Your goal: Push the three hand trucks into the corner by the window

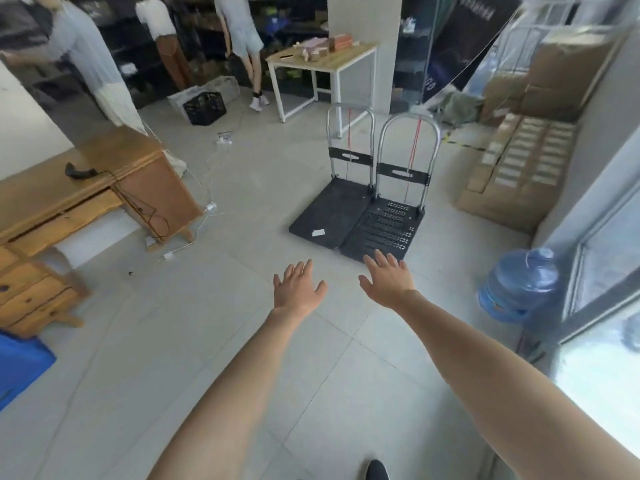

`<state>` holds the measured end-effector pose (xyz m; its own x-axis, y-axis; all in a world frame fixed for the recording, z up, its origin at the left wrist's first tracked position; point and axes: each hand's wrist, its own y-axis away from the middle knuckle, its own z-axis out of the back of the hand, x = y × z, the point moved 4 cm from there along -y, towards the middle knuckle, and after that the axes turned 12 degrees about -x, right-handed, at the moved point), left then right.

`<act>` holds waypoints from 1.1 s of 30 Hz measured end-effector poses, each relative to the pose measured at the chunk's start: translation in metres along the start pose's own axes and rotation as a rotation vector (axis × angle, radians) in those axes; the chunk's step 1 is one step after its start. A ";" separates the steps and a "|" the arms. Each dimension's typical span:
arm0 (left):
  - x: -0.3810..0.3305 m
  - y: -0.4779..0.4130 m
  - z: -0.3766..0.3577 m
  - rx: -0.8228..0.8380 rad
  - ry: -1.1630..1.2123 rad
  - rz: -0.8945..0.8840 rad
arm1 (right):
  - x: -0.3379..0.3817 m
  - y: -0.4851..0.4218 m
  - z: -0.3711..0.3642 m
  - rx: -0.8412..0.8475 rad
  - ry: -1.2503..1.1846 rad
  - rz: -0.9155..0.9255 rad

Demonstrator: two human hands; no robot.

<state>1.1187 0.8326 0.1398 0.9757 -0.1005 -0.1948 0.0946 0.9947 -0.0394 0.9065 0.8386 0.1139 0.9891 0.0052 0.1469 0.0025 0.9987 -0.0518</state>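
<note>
Two black platform hand trucks stand side by side on the tiled floor ahead of me, handles upright on their far side. The left hand truck [329, 211] has a solid deck with a white label. The right hand truck [384, 228] has a perforated deck and a red cord on its metal handle. A third hand truck is not in view. My left hand [298, 289] is stretched forward, fingers spread, holding nothing. My right hand [388, 275] is also spread and empty, its fingertips just short of the right truck's near edge.
A blue water jug [519, 285] stands by the window [602, 271] on the right. Stacked cardboard boxes [519, 168] fill the far right corner. A wooden desk [86, 202] with trailing cables is on the left. A white-legged table [322, 60], a black crate [204, 107] and three people are further back.
</note>
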 end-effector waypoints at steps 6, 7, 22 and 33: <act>-0.073 -0.089 -0.032 0.052 0.001 -0.122 | -0.066 -0.049 -0.006 -0.006 -0.038 -0.129; -0.086 -0.104 -0.038 0.068 -0.001 -0.147 | -0.075 -0.060 -0.008 -0.012 -0.046 -0.146; -0.313 -0.358 -0.107 0.159 0.035 -0.540 | -0.261 -0.217 0.008 -0.128 -0.069 -0.515; -0.470 -0.466 -0.186 0.253 -0.022 -0.710 | -0.431 -0.317 -0.015 -0.102 -0.149 -0.707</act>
<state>0.5797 0.4125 0.0677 0.6669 -0.7215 -0.1863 0.7421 0.6657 0.0784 0.4818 0.5190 0.0521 0.7156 -0.6251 0.3117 0.6542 0.7562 0.0147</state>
